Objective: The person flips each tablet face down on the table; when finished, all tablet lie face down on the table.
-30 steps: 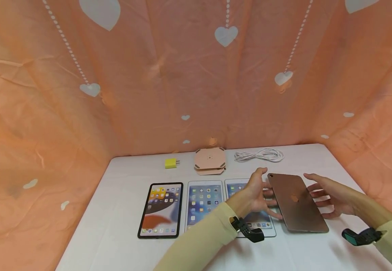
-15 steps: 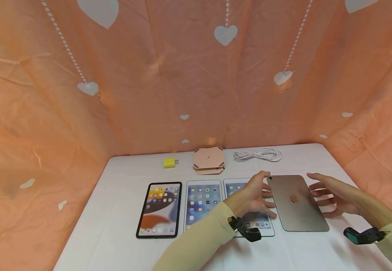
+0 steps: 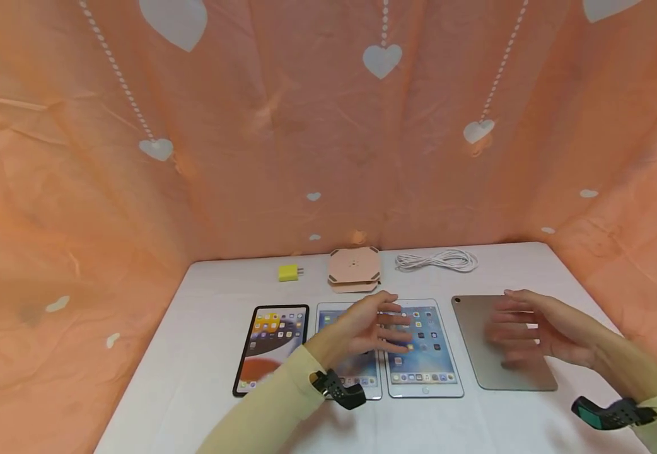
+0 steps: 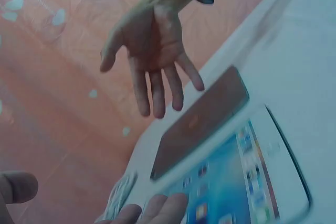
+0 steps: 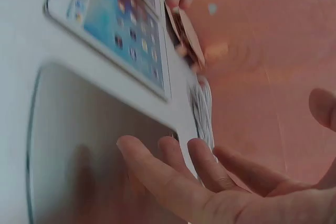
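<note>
My left hand [image 3: 371, 328] hovers with its fingers spread over two white-framed tablets, the middle one [image 3: 328, 315] and the one to its right [image 3: 427, 353], both with lit home screens. My right hand [image 3: 544, 331], blurred, reaches over a bronze-grey tablet [image 3: 482, 359] that lies face down, its back upward. In the right wrist view the right fingers [image 5: 152, 169] are loosely extended above that tablet's back. Neither hand holds anything. A black-framed tablet [image 3: 274, 347] lies screen up at the left of the row, partly behind my left sleeve.
Along the back of the white table [image 3: 175, 353] lie a yellow plug adapter [image 3: 288, 272], a pink folded stand [image 3: 354, 266] and a coiled white cable [image 3: 439, 260]. An orange curtain [image 3: 283, 157] with white hearts encloses the back and sides.
The face-down tablet, tilted between my hands earlier, now lies flat. My left hand has moved left, away from it. My right hand has shifted left over its back.
</note>
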`<state>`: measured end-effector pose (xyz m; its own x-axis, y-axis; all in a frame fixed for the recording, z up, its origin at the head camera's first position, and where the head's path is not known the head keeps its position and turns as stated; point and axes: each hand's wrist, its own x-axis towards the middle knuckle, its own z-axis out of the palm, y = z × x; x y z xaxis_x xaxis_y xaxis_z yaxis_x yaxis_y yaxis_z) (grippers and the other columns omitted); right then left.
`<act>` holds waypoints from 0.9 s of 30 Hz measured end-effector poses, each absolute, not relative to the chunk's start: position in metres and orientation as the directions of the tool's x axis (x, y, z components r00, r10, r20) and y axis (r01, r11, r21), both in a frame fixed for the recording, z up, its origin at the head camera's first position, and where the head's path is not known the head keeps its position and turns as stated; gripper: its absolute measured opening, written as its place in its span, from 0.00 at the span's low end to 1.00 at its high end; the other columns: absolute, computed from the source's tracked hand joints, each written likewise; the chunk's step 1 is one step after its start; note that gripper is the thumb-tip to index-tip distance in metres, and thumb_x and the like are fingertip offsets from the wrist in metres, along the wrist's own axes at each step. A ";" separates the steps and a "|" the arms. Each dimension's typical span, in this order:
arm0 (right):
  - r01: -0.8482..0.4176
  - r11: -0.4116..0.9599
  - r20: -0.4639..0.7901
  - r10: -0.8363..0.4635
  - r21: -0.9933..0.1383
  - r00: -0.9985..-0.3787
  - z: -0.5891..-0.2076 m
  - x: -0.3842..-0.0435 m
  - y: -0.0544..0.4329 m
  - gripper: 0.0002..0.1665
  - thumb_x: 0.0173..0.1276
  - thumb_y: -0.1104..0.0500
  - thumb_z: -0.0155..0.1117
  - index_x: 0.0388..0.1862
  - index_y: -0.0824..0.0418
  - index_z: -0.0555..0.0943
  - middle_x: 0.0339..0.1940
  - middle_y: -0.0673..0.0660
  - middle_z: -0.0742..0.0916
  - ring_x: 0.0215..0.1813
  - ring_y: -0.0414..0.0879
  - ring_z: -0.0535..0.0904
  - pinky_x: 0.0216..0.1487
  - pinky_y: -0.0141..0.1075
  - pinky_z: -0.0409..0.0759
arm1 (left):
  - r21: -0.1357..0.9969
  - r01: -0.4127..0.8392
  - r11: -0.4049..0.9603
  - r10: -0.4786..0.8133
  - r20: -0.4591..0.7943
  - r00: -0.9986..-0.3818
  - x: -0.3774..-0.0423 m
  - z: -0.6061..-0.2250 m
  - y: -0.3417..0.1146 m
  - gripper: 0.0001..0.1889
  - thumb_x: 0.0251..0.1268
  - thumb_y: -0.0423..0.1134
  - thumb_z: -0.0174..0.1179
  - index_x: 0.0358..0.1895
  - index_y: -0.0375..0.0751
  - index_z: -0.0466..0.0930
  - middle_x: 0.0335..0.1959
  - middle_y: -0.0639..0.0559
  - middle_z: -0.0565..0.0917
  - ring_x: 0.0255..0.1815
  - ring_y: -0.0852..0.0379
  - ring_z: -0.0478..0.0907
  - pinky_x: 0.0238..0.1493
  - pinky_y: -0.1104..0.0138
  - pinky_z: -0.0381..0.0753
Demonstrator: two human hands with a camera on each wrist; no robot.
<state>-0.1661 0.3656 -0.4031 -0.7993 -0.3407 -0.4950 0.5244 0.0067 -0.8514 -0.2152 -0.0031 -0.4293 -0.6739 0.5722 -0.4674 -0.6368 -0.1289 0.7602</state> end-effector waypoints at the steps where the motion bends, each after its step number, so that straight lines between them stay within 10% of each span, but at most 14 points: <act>1: 0.534 -0.017 -0.493 -0.356 -0.846 -0.794 -0.404 -0.165 0.360 0.18 0.90 0.39 0.45 0.58 0.41 0.81 0.58 0.47 0.90 0.63 0.52 0.89 0.68 0.65 0.85 | 0.760 -0.638 -0.125 0.558 -0.477 -0.679 -0.215 -0.430 -0.010 0.38 0.83 0.52 0.56 0.81 0.27 0.63 0.77 0.27 0.75 0.75 0.24 0.77 0.72 0.31 0.77; 15: 0.582 -0.014 -0.550 -0.314 -0.813 -0.774 -0.426 -0.168 0.304 0.52 0.85 0.32 0.51 0.87 0.69 0.55 0.76 0.66 0.81 0.67 0.57 0.85 0.66 0.70 0.83 | 0.757 -0.652 -0.043 0.479 -0.558 -0.678 -0.214 -0.438 -0.042 0.42 0.82 0.57 0.54 0.78 0.20 0.60 0.73 0.22 0.74 0.70 0.18 0.77 0.67 0.26 0.77; 27: 0.596 -0.020 -0.571 -0.266 -0.802 -0.777 -0.424 -0.169 0.280 0.57 0.85 0.31 0.49 0.91 0.66 0.43 0.86 0.76 0.58 0.82 0.73 0.61 0.65 0.74 0.81 | 0.758 -0.651 -0.029 0.460 -0.568 -0.682 -0.214 -0.436 -0.022 0.45 0.79 0.58 0.56 0.77 0.18 0.58 0.80 0.19 0.63 0.75 0.11 0.66 0.72 0.24 0.71</act>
